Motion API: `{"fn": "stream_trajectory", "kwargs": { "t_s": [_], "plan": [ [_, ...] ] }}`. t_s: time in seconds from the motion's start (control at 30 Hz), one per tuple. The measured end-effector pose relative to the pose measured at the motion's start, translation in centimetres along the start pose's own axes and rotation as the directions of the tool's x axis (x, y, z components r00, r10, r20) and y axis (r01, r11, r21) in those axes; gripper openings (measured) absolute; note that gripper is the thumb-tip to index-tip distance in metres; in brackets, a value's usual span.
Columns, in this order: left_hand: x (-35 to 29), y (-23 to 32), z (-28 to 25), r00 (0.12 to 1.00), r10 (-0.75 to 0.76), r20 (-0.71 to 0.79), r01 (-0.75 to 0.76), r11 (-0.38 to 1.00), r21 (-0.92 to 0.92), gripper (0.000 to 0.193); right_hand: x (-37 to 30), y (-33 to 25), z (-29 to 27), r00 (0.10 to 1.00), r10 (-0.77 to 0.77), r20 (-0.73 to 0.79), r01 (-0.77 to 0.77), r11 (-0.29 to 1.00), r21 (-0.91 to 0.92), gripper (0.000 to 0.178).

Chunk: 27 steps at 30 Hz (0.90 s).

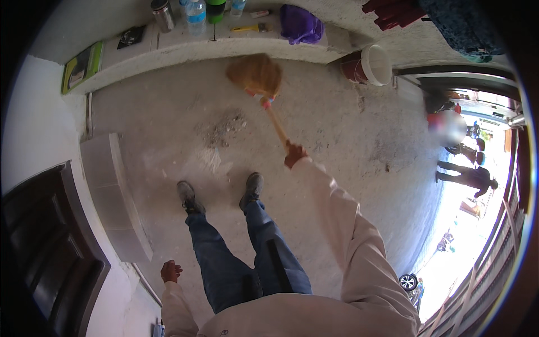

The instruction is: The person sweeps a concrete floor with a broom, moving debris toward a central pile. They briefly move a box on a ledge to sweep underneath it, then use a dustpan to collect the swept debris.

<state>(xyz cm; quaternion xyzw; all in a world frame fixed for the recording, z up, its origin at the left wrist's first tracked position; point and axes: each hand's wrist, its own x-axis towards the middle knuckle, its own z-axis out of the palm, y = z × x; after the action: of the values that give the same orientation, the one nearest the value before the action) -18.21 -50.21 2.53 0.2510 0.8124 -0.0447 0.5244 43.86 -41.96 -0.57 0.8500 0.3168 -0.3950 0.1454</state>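
Note:
My right hand is closed round the wooden handle of a broom, the arm stretched out ahead of me. The broom's brown bristle head is at the far side of the floor, near the base of a ledge, and looks slightly blurred. Nearer to me and left of it, a pile of grey debris lies on the concrete, with a pale dusty patch in front of my shoes. My left hand hangs by my left side, fingers loosely bent and apart, holding nothing.
On the ledge stand bottles, a paintbrush and a purple bag. A bucket sits at the far right. White steps and a dark door are left. People are outside the right-hand opening.

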Motion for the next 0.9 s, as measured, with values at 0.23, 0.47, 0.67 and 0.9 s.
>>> {"fn": "stream_trajectory", "kwargs": {
  "t_s": [0.23, 0.47, 0.67, 0.9],
  "plan": [
    [0.0, 2.2, 1.8, 0.998, 0.04, 0.043, -0.038, 0.999, -0.037, 0.029, -12.2, 5.8, 3.7, 0.974, -0.191, 0.119, 0.163, 0.964, 0.208, 0.063],
    [-0.3, 1.6, 1.3, 0.999, -0.012, 0.032, 0.014, 0.998, -0.054, 0.028, -22.7, 10.2, 1.2, 0.979, -0.205, -0.002, 0.196, 0.931, 0.309, 0.064],
    [-0.9, 1.4, 1.5, 0.997, -0.068, 0.028, 0.069, 0.997, -0.041, 0.03, -23.7, 5.9, -5.0, 0.815, -0.511, -0.272, 0.578, 0.745, 0.333, 0.069],
    [-1.4, 1.7, 3.4, 0.999, -0.022, 0.05, 0.025, 0.998, -0.054, 0.032, -22.1, -0.6, -5.8, 0.765, -0.477, 0.432, -0.316, 0.308, 0.898, 0.064]
  ]
}}
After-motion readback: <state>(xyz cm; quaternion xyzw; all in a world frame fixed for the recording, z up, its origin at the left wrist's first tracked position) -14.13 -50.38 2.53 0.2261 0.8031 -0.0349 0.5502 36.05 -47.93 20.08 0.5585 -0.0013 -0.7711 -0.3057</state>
